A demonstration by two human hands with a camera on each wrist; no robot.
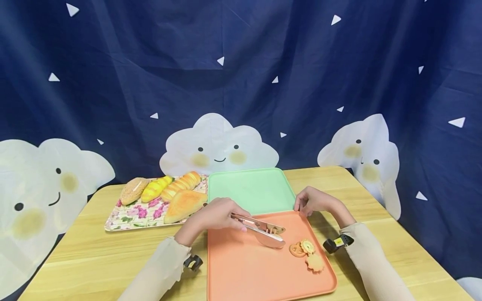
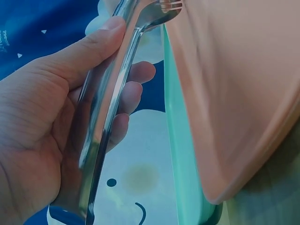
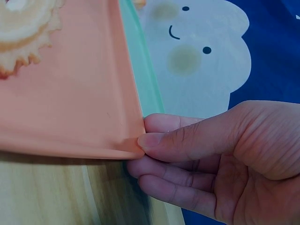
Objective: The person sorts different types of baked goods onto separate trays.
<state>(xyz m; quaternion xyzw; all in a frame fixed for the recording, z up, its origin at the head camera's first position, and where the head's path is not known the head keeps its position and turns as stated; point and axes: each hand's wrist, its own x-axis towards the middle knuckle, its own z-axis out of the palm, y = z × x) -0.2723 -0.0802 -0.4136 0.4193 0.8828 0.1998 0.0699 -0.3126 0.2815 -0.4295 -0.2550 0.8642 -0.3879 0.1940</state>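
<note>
My left hand (image 1: 220, 214) grips a pair of metal food tongs (image 1: 265, 234), whose tips hang over the orange tray (image 1: 244, 267). In the left wrist view, thumb and fingers wrap around the tongs (image 2: 101, 126). Small yellowish strips show between the tong tips; whether they are held there I cannot tell. On the tray's right side lie a pretzel-shaped cookie (image 1: 296, 250), a round cookie (image 1: 307, 246) and a scalloped cookie (image 1: 314, 262). With thumb and fingers, my right hand (image 1: 313, 200) pinches the tray's far right corner, seen closely in the right wrist view.
A green tray (image 1: 250, 190) lies behind the orange one, their edges meeting. At the left, a floral tray (image 1: 144, 215) bears several breads, among them a triangular one (image 1: 184, 205) and a yellow roll (image 1: 157, 188). A blue cloud-patterned curtain (image 1: 241, 75) hangs behind the wooden table (image 1: 165, 255).
</note>
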